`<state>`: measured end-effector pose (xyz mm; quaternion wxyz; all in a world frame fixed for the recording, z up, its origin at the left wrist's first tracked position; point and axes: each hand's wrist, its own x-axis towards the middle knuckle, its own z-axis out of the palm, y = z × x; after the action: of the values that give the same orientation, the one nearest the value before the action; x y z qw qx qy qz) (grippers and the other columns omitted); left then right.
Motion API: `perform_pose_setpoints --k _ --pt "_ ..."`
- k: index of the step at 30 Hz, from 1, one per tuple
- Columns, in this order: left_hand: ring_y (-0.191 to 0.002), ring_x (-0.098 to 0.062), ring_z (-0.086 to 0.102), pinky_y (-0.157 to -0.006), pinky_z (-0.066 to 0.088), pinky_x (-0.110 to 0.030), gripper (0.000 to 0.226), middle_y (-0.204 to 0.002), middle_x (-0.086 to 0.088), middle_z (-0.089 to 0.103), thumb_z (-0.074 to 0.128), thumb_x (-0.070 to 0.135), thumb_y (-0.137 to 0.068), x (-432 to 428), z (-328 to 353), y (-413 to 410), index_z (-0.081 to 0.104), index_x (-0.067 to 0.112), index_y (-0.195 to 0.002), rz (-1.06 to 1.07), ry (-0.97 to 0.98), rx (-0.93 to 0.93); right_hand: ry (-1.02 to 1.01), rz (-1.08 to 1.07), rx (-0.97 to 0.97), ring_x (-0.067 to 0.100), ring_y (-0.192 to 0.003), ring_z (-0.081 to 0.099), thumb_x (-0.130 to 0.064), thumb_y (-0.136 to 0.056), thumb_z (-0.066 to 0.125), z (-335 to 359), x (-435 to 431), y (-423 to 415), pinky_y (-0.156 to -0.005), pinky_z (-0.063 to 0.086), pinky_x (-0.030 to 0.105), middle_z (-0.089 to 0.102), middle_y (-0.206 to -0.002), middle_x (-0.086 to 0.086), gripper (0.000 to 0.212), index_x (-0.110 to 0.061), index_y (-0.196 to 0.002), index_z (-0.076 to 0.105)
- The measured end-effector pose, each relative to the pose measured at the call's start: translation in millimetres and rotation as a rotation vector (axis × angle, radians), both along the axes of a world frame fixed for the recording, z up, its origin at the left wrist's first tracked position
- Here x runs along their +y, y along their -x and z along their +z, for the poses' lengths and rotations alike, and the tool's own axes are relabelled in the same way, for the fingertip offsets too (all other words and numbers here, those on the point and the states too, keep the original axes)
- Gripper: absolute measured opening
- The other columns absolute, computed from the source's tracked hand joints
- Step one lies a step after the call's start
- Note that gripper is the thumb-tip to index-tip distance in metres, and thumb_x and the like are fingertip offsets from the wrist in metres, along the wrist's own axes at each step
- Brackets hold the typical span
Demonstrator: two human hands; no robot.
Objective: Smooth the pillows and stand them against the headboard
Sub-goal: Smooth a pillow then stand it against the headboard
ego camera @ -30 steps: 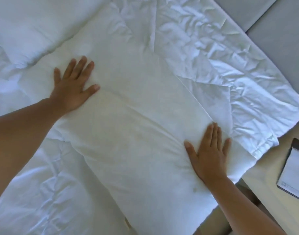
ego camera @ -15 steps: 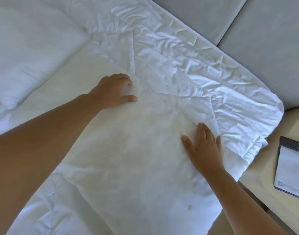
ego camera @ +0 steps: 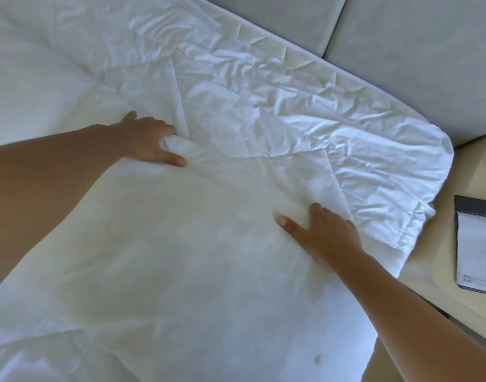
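A big white pillow (ego camera: 197, 244) lies flat on the bed in front of me, its far edge running diagonally. My left hand (ego camera: 151, 142) is curled over that far edge, fingers pinching a fold of the pillowcase. My right hand (ego camera: 324, 230) also rests at the far edge, further right, thumb spread on top and fingers tucked over the seam. A second white pillow (ego camera: 24, 86) lies at the left. The grey padded headboard (ego camera: 388, 48) stands along the top right, beyond the wrinkled fitted sheet (ego camera: 291, 111).
A beige bedside table (ego camera: 440, 274) stands to the right of the bed, with a dark-framed notepad (ego camera: 476, 246) lying on it. The mattress corner (ego camera: 440, 150) ends beside it.
My left hand slid from the pillow's left side to its far edge and closed on a fold of the case. The right hand's fingers curled over the seam. My view tipped toward the headboard.
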<state>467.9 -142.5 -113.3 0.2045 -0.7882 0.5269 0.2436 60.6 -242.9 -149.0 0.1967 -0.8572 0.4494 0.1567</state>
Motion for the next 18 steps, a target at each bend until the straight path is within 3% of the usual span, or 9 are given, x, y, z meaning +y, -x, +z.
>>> perform_pose_setpoints --k 5,7,13,18 --pt "-0.085 -0.021 0.051 -0.097 0.033 -0.049 0.102 -0.088 0.007 0.057 0.023 0.109 -0.042 14.3 -2.4 -17.9 0.045 0.023 -0.092 -0.015 0.131 -0.053 0.003 -0.005 -0.007 0.030 -0.094 0.065 -0.106 -0.056 0.008 -1.9 -4.3 10.3 -0.073 0.038 0.039 0.052 -0.082 -0.007 0.095 -0.024 -0.089 0.043" --pt "-0.078 -0.021 0.048 -0.089 0.036 -0.047 0.091 -0.079 0.006 0.053 0.026 0.107 -0.045 17.9 -4.3 -13.4 0.040 0.024 -0.081 -0.037 0.212 -0.062 0.001 -0.003 -0.034 0.029 -0.089 0.065 -0.106 -0.057 0.009 -0.2 -0.3 10.6 -0.070 0.038 0.038 0.048 -0.076 -0.010 0.091 -0.025 -0.086 0.041" --pt "-0.062 -0.018 0.049 -0.078 0.034 -0.041 0.084 -0.065 0.005 0.053 0.026 0.106 -0.051 34.2 24.2 -6.9 0.039 0.026 -0.073 -0.052 0.325 -0.098 0.132 0.000 -0.050 0.032 -0.086 0.067 -0.105 -0.057 0.011 36.0 8.4 12.7 -0.068 0.035 0.037 0.041 -0.065 -0.010 0.087 -0.026 -0.080 0.039" --pt "-0.061 -0.023 0.048 -0.081 0.036 -0.044 0.089 -0.062 0.002 0.050 0.031 0.103 -0.053 46.3 85.0 2.5 0.041 0.018 -0.077 0.005 0.447 -0.132 0.180 0.029 -0.097 0.031 -0.085 0.069 -0.105 -0.057 0.014 84.9 8.8 24.2 -0.065 0.036 0.036 0.040 -0.063 -0.011 0.083 -0.026 -0.076 0.034"
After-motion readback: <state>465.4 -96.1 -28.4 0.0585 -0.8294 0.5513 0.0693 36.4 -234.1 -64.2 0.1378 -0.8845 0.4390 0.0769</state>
